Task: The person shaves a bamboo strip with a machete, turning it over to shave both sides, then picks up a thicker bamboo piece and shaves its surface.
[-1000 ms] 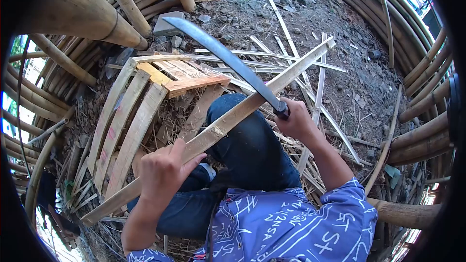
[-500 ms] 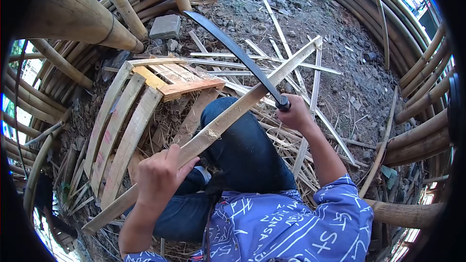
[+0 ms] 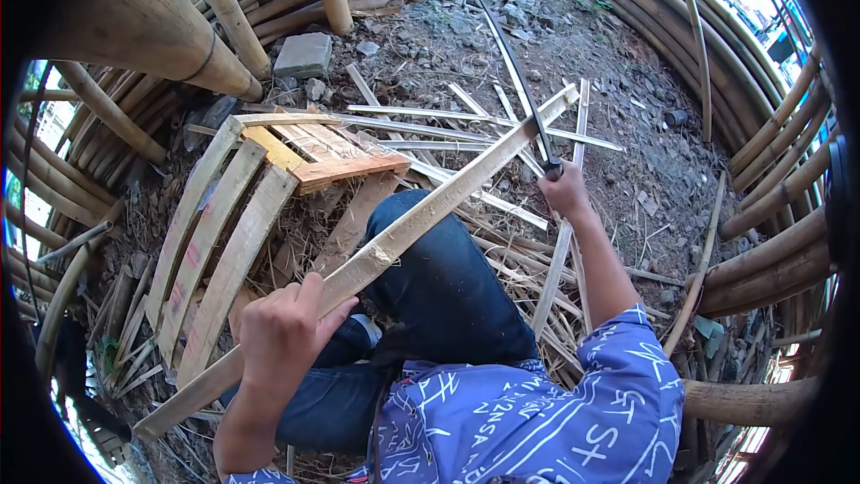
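My left hand [image 3: 285,327] is closed round the lower part of a long bamboo strip [image 3: 425,217], which slants up to the right across my raised knee. Pale, roughened fibre shows on the strip near its middle. In my right hand [image 3: 566,190] is the dark handle of a machete [image 3: 530,97] with a long, slightly curved blade. The blade points away from me and crosses the strip close to its far end, seen nearly edge-on.
A wooden crate [image 3: 351,167] of slats lies to the left of my knee. Several thin split strips [image 3: 421,114] lie crossed on the stony ground ahead. A grey block [image 3: 303,55] sits near thick bamboo poles [image 3: 170,22], and more bamboo [image 3: 769,278] lines the right side.
The machete has moved right along the strip toward its far end, and its blade has swung from pointing left to pointing forward. My left hand keeps its hold with little movement.
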Demonstrator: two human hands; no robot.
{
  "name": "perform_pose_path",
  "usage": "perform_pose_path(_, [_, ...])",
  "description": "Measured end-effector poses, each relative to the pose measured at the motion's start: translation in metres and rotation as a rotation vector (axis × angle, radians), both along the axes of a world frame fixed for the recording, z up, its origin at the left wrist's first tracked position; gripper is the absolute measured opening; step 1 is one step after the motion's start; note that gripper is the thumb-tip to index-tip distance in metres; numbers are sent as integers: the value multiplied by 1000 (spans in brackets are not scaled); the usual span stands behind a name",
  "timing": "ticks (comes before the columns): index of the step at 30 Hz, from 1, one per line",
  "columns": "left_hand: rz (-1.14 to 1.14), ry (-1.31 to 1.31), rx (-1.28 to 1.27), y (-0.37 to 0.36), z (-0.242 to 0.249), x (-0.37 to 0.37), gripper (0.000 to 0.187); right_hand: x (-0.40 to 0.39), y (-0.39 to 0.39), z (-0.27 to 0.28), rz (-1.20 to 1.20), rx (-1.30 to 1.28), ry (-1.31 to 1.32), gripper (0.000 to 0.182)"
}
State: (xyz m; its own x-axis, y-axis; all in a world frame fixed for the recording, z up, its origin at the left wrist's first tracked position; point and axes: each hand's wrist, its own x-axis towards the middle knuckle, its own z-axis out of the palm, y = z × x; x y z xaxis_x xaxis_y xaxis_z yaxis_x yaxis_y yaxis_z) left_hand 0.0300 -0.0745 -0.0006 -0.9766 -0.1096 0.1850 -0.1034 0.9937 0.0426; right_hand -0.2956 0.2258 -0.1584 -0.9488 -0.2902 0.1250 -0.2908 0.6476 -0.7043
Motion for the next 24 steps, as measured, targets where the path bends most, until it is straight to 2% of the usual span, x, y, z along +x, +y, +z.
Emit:
perform_pose_path(2, [8, -13, -4, -1, 1, -2, 38, 13, -2, 12, 9, 35, 88, 13])
perform_pose_path(4, [11, -27, -7, 0, 3, -6, 38, 40, -14, 29, 53, -39, 53, 12])
perform_pose_path(8, [61, -29, 56, 7, 3, -9, 38, 93, -45, 44, 381, -82, -202, 13])
perform_pose_path(9, [63, -12, 58, 7, 2, -9, 38, 103, -51, 41, 439, -121, -171, 13])
perform_pose_path(10, [66, -16, 58, 6, 0, -9, 38, 109, -58, 51, 493, -32, -161, 15])
perform_pose_path(13, [4, 22, -29, 1, -6, -4, 36, 105, -66, 61, 486, 5, -202, 14])
perform_pose_path(16, [40, 13, 47, 0, -8, -2, 38, 95, -73, 66, 457, 66, -352, 14])
perform_pose_path(18, [-5, 37, -26, -3, -9, -2, 36, 85, -77, 55, 540, 90, -42, 14])
perform_pose_path(24, [-8, 51, -44, -8, -5, -1, 35, 63, -88, 38, 517, 21, 50, 17])
